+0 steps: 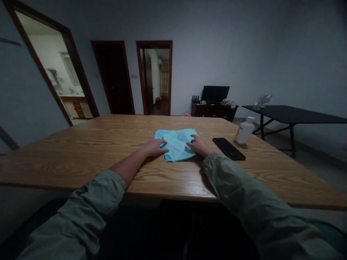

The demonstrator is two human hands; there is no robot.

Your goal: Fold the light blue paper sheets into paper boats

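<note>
A light blue sheet of creased paper (177,142) lies spread on the wooden table (130,135) in front of me. At its left edge is my left hand (156,147), fingers apart, with the fingertips over the sheet. My right hand (198,145) rests at the right edge, its thumb and fingers spread and curved over the paper. Neither hand visibly grips the sheet. Fold lines run across its surface, and its lower left corner sits slightly inward.
Right of my right hand lies a black phone (229,148), with a white bottle (244,130) standing behind it. A black folding table (298,113) stands at the right. By the far wall, a dark cabinet (214,110) bears a black screen (215,94). Doorways open at the back left.
</note>
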